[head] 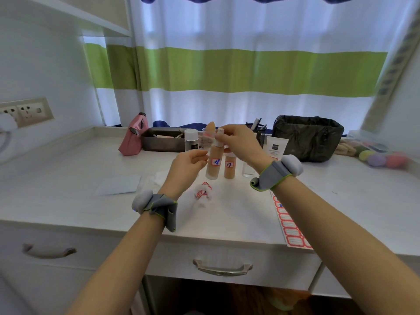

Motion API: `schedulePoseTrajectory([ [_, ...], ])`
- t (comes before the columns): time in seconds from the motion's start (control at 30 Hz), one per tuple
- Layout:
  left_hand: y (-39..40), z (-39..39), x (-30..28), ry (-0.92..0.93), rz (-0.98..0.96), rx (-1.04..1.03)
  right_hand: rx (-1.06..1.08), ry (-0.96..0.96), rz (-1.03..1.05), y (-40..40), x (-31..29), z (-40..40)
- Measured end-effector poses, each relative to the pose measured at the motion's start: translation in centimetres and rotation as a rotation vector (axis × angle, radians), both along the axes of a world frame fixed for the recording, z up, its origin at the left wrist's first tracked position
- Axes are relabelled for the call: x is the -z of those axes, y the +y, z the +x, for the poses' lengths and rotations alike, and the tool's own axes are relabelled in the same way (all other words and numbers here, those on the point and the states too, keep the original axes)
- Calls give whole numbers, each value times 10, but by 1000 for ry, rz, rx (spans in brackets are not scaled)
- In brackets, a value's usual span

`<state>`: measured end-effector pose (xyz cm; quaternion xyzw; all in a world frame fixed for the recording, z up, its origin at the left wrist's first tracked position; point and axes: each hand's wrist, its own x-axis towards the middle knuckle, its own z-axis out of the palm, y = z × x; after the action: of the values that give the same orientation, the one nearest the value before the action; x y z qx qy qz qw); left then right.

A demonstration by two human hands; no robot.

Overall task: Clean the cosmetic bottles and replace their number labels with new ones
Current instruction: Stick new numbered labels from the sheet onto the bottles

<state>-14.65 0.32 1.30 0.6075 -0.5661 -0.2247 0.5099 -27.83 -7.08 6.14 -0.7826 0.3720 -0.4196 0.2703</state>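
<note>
Seen from the head camera, a person's two bare forearms, each with a grey wrist strap, reach over a white desk (68,178). The right hand (238,142) pinches the white pump top of a tall beige cosmetic bottle (212,164), holding it upright above the desk; a red-bordered label with blue handwritten digits shows on its front. The left hand (186,167) sits just beside the bottle's left side with fingers loosely curled; whether it touches the bottle cannot be told. A second, shorter beige bottle (229,167) with a similar label stands just behind and to the right. Crumpled red-edged label scraps (203,190) lie on the desk below the hands. A sheet of blank red-bordered labels (289,226) lies near the desk's front edge, beside the right forearm.
</note>
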Motion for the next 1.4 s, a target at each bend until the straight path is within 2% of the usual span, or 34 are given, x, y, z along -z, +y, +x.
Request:
schedulePoseTrajectory([
  [0.2, 0, 5, 4, 4, 17, 6, 130, 143, -120, -20, 10, 25],
  [0.47, 1, 8, 5, -47, 36, 17, 123, 217, -116, -24, 22, 36],
  [0.83, -5, 0, 9, -121, 71, 50, 104, 159, -144, -20, 13, 28],
  [0.97, -8, -11, 10, -152, 134, 100, 155, 121, -253, -19, 1, 15],
  [1.07, -15, -23, 10, -155, 248, 138, 176, 190, -254, -18, -5, 4],
  [1.23, -19, -39, 9, -140, 365, 169, 183, 452, -178, -23, 2, -3],
  [1.4, -24, -51, 7, -144, 398, 166, 188, 474, -139, -25, 4, -3],
])
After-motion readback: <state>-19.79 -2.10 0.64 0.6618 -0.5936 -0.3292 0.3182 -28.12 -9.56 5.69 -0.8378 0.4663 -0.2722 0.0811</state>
